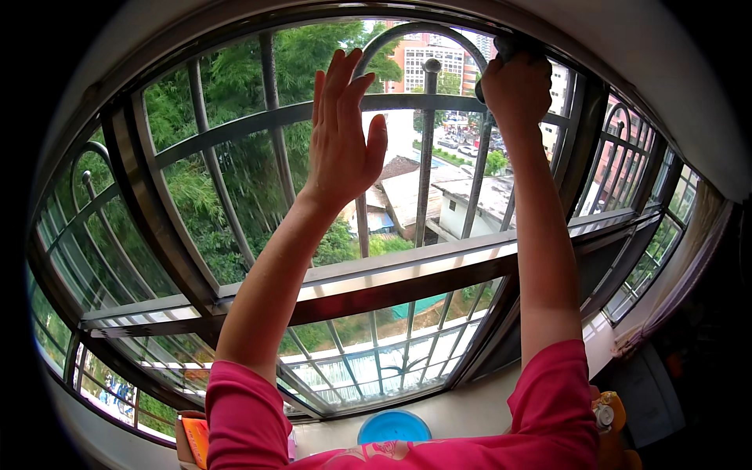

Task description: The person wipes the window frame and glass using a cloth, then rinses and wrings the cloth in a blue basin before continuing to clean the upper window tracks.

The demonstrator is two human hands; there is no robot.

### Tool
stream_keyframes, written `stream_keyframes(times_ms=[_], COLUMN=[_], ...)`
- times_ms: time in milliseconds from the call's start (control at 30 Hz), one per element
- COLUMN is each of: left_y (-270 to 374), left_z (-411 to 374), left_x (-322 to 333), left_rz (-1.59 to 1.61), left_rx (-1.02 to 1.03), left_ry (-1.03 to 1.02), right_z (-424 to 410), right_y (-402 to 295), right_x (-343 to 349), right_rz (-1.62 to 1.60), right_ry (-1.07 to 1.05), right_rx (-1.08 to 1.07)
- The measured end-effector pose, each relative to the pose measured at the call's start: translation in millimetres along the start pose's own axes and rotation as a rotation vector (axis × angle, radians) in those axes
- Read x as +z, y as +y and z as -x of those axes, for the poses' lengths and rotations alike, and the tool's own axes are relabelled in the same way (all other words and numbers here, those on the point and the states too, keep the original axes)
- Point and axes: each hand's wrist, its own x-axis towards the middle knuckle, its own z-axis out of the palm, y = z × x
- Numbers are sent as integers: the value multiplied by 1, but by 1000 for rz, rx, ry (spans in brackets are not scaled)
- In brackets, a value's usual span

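Note:
Both my arms reach up in front of a large window with metal bars outside. My left hand [346, 129] is raised with its palm side toward the window pane and its fingers apart, holding nothing; whether it touches the glass I cannot tell. Near the upper right corner of the pane, my right hand [518, 88] is closed around a dark cloth [505, 50], partly hidden by the fingers and the dark frame. The metal window frame [411, 258] runs across below both hands.
A blue round basin [393, 427] stands on the pale sill [458, 414] close to my body. At the lower left is an orange box [197, 437], and at the lower right a yellow-orange object [611, 411]. A tied curtain [675, 288] hangs at the far right.

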Motion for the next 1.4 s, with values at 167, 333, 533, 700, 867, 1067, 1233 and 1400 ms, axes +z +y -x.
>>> stream_keyframes(times_ms=[167, 333, 533, 700, 867, 1067, 1233, 1400], left_y=[-12, -14, -14, 3, 19, 17, 15, 17], left_z=[-2, -5, 0, 9, 19, 24, 27, 33], left_x=[-10, -13, -23, -26, -19, -14, -10, -8], left_rz=[-9, 53, 131, 130, 145, 139, 146, 128], left_rx=[-55, -57, -114, -68, -70, -74, -93, -99], left_ry=[45, 123, 193, 46, -107, -133, -133, -101], right_z=[6, 22, 55, 62, 26, 26, 35, 51], right_y=[-51, -106, -130, -30, 121, 156, 82, -18], right_x=[-16, -37, -69, -60, 13, 54, 29, -13], right_rz=[-31, -47, -626, -737, -354, -262, -308, -392], right_ry=[-16, -84, -182, 21, 41, 6, 17, 38], right_rx=[-28, -138, -415, -340, -2, 2, 0, -129])
